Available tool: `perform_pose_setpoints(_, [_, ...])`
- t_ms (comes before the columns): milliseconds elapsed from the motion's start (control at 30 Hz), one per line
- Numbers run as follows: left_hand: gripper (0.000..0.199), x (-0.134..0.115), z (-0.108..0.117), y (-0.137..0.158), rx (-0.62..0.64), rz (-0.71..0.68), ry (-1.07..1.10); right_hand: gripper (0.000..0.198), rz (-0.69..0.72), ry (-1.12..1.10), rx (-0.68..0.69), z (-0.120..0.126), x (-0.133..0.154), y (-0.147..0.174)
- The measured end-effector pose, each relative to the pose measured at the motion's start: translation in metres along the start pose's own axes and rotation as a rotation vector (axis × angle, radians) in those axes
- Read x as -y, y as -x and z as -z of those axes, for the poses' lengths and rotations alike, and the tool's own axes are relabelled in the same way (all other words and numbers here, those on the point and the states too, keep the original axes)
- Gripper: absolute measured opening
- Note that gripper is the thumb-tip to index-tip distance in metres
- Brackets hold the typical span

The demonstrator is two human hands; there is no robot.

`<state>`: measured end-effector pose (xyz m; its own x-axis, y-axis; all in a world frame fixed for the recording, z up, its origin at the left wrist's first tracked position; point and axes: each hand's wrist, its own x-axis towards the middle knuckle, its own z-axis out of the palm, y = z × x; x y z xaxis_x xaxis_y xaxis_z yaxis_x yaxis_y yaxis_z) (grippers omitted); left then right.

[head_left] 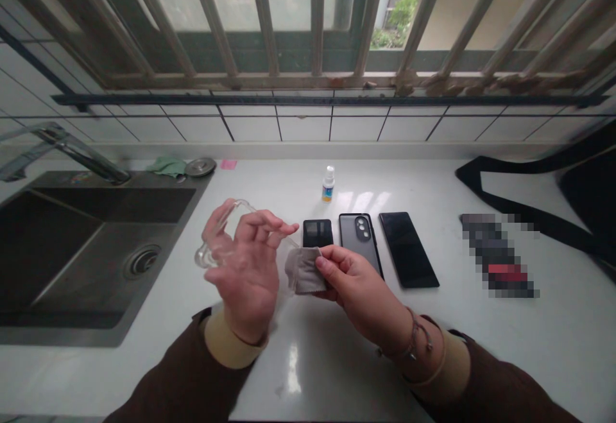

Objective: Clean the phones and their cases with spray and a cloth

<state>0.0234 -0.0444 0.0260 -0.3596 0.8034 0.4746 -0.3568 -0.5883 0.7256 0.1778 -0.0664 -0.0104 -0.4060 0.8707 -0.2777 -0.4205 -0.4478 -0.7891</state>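
My left hand is raised palm up, its fingers curled around a transparent flexible case that looks like a clear phone case. Between the fingers its see-through edges are hard to trace. In my right hand a small grey cloth is pinched between thumb and fingers, close against the right end of the clear case. Just beyond the cloth lies a small dark device, partly covered. A dark phone case with camera holes lies behind my right hand, and a black phone rests to its right.
A small spray bottle stands towards the wall. On the left is a sink with a faucet, a green cloth and a metal drain lid behind it. A black strap and a blurred-out item lie right.
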Motion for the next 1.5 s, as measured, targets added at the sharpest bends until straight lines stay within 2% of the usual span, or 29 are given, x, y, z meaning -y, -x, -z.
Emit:
perform_pose_setpoints(100, [0.067,0.004,-0.001,0.002,0.030,-0.148,-0.084,0.044,-0.071,-0.010,0.029,-0.003,0.002,0.002])
perform_pose_setpoints(167, [0.069,0.003,0.000,0.000,0.015,-0.120,-0.110,0.045,-0.109,-0.030,0.046,-0.003,0.005,0.003])
perform_pose_setpoints(367, [0.069,-0.003,0.006,-0.011,-0.087,0.291,-0.055,0.044,-0.214,-0.052,0.069,0.007,0.013,0.002])
perform_pose_setpoints(467, [0.063,-0.002,0.009,-0.016,-0.190,0.493,0.024,0.039,-0.190,-0.038,0.070,0.009,0.015,0.002])
perform_pose_setpoints(533, [0.066,-0.002,0.010,-0.018,-0.220,0.601,0.068,0.036,-0.101,-0.038,-0.009,0.012,0.017,0.000])
perform_pose_setpoints(600, [0.074,-0.003,0.011,-0.019,-0.155,0.707,0.084,0.035,0.064,-0.017,-0.158,0.015,0.019,-0.004])
perform_pose_setpoints(667, [0.081,-0.003,0.011,-0.016,0.020,0.848,0.087,0.033,0.264,0.052,-0.297,0.020,0.022,-0.007])
perform_pose_setpoints(733, [0.087,-0.003,0.011,-0.010,0.245,1.008,0.091,0.031,0.428,0.183,-0.374,0.024,0.026,-0.008])
perform_pose_setpoints(800, [0.091,-0.001,0.012,-0.003,0.440,1.132,0.083,0.029,0.514,0.394,-0.401,0.026,0.029,-0.005])
perform_pose_setpoints(900, [0.083,0.004,0.014,0.005,0.572,1.209,0.009,0.025,0.581,0.762,-0.367,0.023,0.029,0.003])
perform_pose_setpoints(967, [0.078,0.006,0.015,0.008,0.592,1.241,-0.067,0.024,0.658,0.932,-0.309,0.019,0.027,0.008])
perform_pose_setpoints(1067, [0.079,0.005,0.017,0.008,0.616,1.272,-0.140,0.032,0.810,1.062,-0.253,0.015,0.024,0.013])
perform_pose_setpoints(1167, [0.078,-0.001,0.014,0.007,0.646,1.227,-0.141,0.042,0.977,1.098,-0.210,0.014,0.026,0.015])
perform_pose_setpoints(1300, [0.058,-0.010,0.005,0.005,0.643,1.165,-0.126,0.053,1.234,1.070,-0.053,0.013,0.031,0.017])
perform_pose_setpoints(1400, [0.053,-0.011,0.002,0.005,0.606,1.202,-0.113,0.055,1.287,1.093,0.001,0.013,0.032,0.017])
perform_pose_setpoints(1500, [0.044,-0.007,0.006,0.007,0.537,1.212,-0.043,0.057,1.216,1.087,-0.016,0.013,0.030,0.017])
